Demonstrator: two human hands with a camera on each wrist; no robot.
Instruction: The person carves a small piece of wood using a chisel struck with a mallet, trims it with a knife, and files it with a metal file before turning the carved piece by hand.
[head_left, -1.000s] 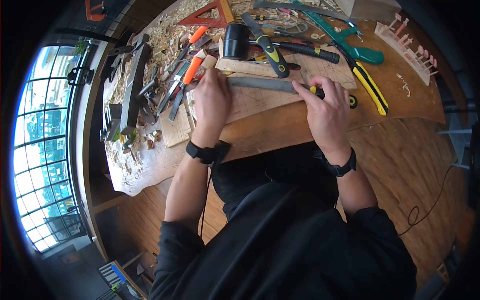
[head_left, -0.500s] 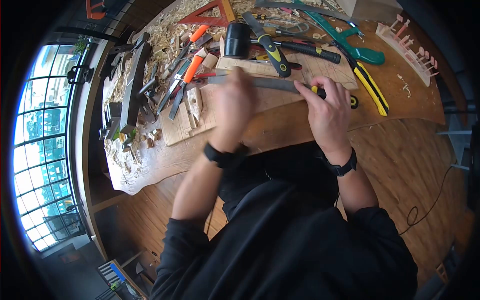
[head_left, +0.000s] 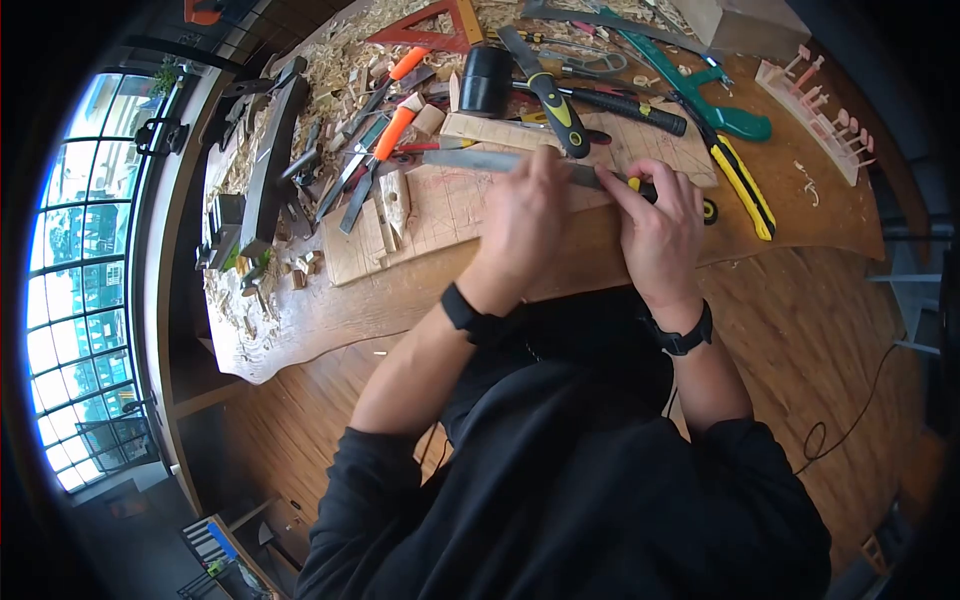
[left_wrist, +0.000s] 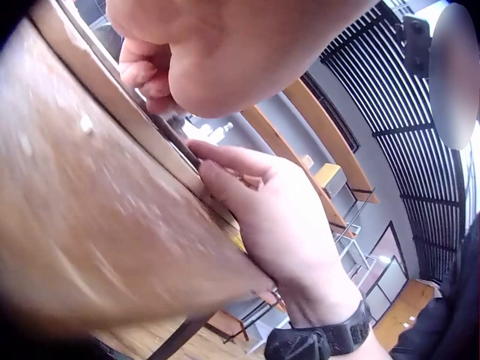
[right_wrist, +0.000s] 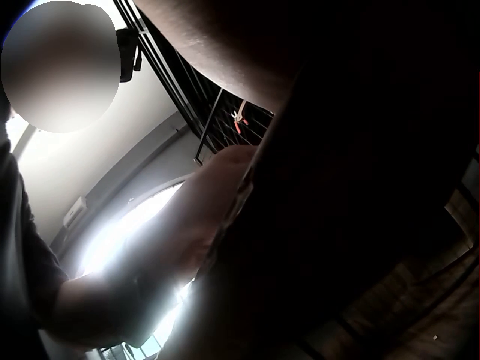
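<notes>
A flat grey file (head_left: pixel 470 159) lies crosswise over the wooden board in the head view, its black and yellow handle end toward the right. My right hand (head_left: pixel 662 225) grips it at the handle, thumb and index finger reaching onto the start of the blade. My left hand (head_left: pixel 525 220) is over the middle of the blade with fingers curled about it, slightly blurred. The left wrist view shows those curled fingers (left_wrist: pixel 142 75) right at the dark blade, with the right hand (left_wrist: pixel 277 217) beyond. The right wrist view is mostly dark.
A marked wooden board (head_left: pixel 450 215) lies under the file, with a pale carved wood piece (head_left: pixel 395 200) on its left. Behind are a black mallet (head_left: pixel 487 80), another yellow-black tool (head_left: pixel 550 100), orange-handled chisels (head_left: pixel 397 130) and shavings. A yellow utility knife (head_left: pixel 742 185) lies right.
My left hand has slid rightward along the file from its tip to mid-blade, uncovering the tip and the carved wood piece. My right hand has kept its grip in nearly the same place.
</notes>
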